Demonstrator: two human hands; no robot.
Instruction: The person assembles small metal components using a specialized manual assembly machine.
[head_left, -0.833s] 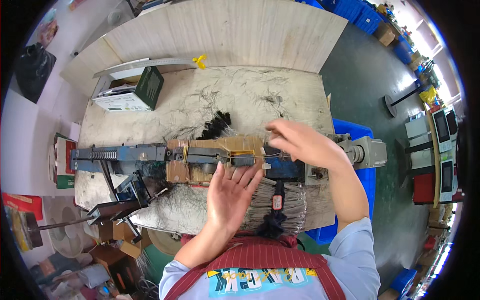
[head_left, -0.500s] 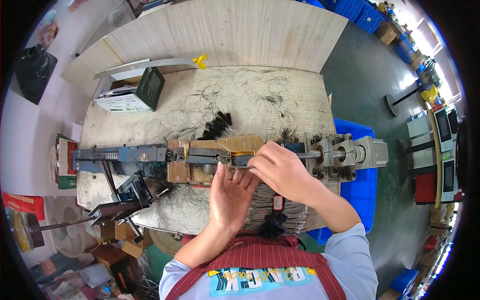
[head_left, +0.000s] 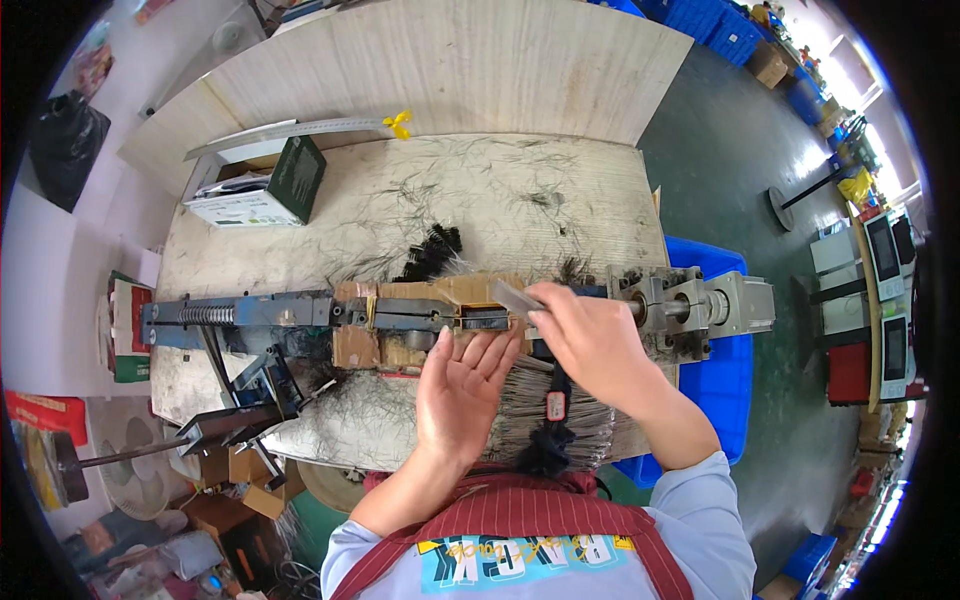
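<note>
A long twisting machine (head_left: 285, 309) with blue metal parts lies across the bench, and a cardboard-lined section with a small slot (head_left: 487, 318) sits at its middle. My left hand (head_left: 462, 395) lies palm up at the near edge of that slot, fingers stretched out and holding nothing. Just right of the slot, my right hand (head_left: 595, 335) pinches a flat grey metal strip (head_left: 517, 299), which is tilted above the machine. Behind the machine lie black bristle brushes (head_left: 434, 253). A bundle of thin wire stems (head_left: 520, 415) rests on the near side, partly under my right arm.
The bench top (head_left: 500, 190) is strewn with loose dark bristles. An open box (head_left: 258, 190) with a steel ruler (head_left: 330, 126) across it stands at the back left. A motor (head_left: 745, 305) sits at the machine's right end, over a blue bin (head_left: 722, 400). A black bracket (head_left: 235, 415) juts toward me at left.
My right hand has shifted slightly right, and the grey strip now shows raised and tilted above the slot, which is more exposed. My left hand has barely moved.
</note>
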